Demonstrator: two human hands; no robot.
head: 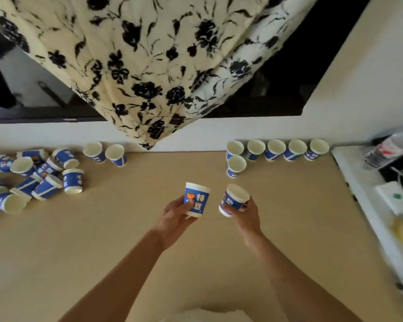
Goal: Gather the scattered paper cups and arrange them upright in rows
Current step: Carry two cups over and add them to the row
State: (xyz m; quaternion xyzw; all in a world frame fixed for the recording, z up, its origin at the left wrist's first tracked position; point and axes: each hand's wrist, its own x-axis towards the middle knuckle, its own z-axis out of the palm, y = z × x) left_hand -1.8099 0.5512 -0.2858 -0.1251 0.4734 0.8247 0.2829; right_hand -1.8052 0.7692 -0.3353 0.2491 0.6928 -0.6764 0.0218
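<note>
Paper cups, blue with white rims, stand upright in a row of five along the back edge of the table, right of centre, packed close side by side. A sixth cup stands upright just in front of the leftmost cup of that row. Further left along the same back edge, a pair of cups stands upright side by side, well apart from the row. At the far left lies a heap of cups, most of them on their sides with mouths pointing different ways, several leaning on one another.

Over the middle of the table, the left hand grasps one cup and holds it upright, with thumb and fingers curled round its lower half and the printed side facing the camera. The right hand grasps a second cup, tilted so its open mouth points up and away to the right, with fingers wrapped round its lower body. The two held cups are near each other but do not touch, and both are clear of the tabletop. Bare forearms reach in from the bottom edge.

A cream curtain with dark flowers hangs down to the back wall. On the white ledge at the right lies a clear plastic bottle, blurred, with a white box nearer the camera.
</note>
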